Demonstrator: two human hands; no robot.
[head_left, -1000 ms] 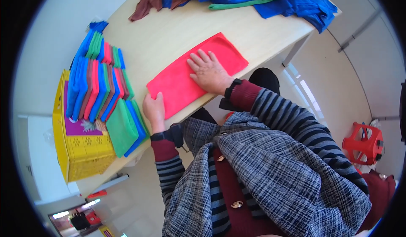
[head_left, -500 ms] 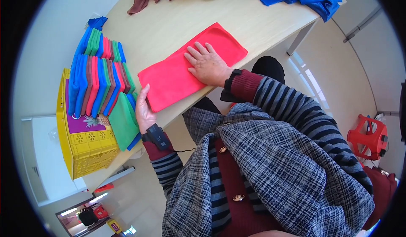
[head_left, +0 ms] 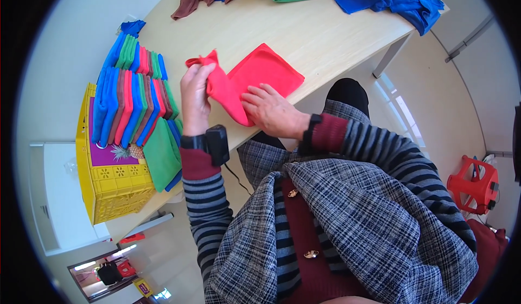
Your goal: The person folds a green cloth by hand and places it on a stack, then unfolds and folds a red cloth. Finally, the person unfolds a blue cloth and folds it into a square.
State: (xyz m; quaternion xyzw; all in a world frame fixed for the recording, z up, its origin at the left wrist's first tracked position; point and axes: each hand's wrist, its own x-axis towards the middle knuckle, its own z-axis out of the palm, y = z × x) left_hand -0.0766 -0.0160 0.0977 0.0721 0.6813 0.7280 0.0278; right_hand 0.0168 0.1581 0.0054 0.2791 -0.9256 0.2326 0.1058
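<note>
A red cloth point(head_left: 268, 68) lies partly flat on the pale wooden table, near its front edge. My left hand point(head_left: 196, 92) grips the cloth's left end and holds it raised and bent over toward the right. My right hand point(head_left: 275, 111) rests with fingers stretched out at the fold, touching the cloth close to the table edge. To the left of my left hand stand folded cloths point(head_left: 127, 106) in blue, green, red and brown, packed upright in rows. A green cloth point(head_left: 163, 155) hangs over the side nearest me.
The folded cloths stand in a yellow plastic crate point(head_left: 116, 190) on the table's left end. Loose blue, green and brown cloths point(head_left: 401, 3) are heaped along the far side of the table point(head_left: 293, 24). A red plastic stool point(head_left: 473, 184) stands on the floor at right.
My left hand has taken the cloth's left end, lifted it and bent it over to the right. My right hand has slid slightly toward me. Half a second ago the cloth lay flat.
</note>
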